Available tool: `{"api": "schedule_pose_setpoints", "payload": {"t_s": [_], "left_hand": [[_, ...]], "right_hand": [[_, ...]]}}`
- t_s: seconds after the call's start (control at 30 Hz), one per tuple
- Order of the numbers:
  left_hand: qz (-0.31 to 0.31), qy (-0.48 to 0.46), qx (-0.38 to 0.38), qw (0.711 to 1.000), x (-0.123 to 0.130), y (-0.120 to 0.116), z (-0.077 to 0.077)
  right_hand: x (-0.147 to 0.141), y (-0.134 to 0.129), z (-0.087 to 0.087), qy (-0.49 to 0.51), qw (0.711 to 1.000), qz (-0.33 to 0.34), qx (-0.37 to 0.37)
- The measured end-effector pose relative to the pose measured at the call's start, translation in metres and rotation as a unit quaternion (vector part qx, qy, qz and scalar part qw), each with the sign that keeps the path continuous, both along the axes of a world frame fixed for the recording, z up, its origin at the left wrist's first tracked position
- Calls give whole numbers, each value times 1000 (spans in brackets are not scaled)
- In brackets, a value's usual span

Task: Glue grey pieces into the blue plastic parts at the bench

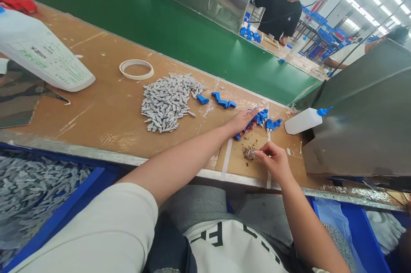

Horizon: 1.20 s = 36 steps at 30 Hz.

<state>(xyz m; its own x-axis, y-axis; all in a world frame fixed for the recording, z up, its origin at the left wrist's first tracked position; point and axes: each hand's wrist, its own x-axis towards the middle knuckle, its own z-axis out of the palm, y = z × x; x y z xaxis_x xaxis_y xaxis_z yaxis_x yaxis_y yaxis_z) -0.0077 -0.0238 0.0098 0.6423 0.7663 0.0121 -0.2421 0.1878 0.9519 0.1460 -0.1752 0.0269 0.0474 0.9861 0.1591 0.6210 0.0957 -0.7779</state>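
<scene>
The left hand (241, 122) is curled around at least one blue piece (237, 137), beside a loose cluster of blue pieces (261, 117), while the right hand (275, 159) brings thumb and forefinger together at the edge of a little see-through dish (248, 154); from where I stand I cannot tell whether those fingers grip the dish or something tiny at it. Dark wet spots lie around the dish on the bench (105, 112). A few blue pieces just right of the cluster (272, 124) seem to have pale ends showing, so I'd take those as further along, though they are too small to be sure. Left of the hands, a short row of blue pieces (224, 102) and a single one (202, 99) lie apart, and beside them spreads a big heap of grey pieces (170, 103), loose and far outnumbering the blue. Going by that, the work looks to have a long way to run, with only a small share joined up, if any is. More grey pieces fill a blue bin (99, 174) below the bench. A white squeeze bottle (302, 121) leans over just beyond the right hand.
</scene>
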Motion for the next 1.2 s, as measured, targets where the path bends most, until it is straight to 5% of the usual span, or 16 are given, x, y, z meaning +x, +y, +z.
{"api": "schedule_pose_setpoints", "payload": {"t_s": [0.33, 0.5, 0.63, 1.03, 1.2], "left_hand": [[4, 13, 16, 1000, 0, 2, -3], [-1, 78, 14, 997, 1, 2, -3], [6, 127, -15, 992, 3, 1, -1], [13, 146, -66, 987, 7, -2, 7], [4, 166, -51, 985, 1, -9, 22]], "right_hand": [[-6, 1, -1, -1, 1000, -5, 9], [4, 18, -13, 152, 973, -123, 119], [5, 46, -12, 208, 948, -138, 198], [-7, 81, -13, 161, 965, -134, 161], [-11, 88, -11, 30, 979, -122, 160]]}}
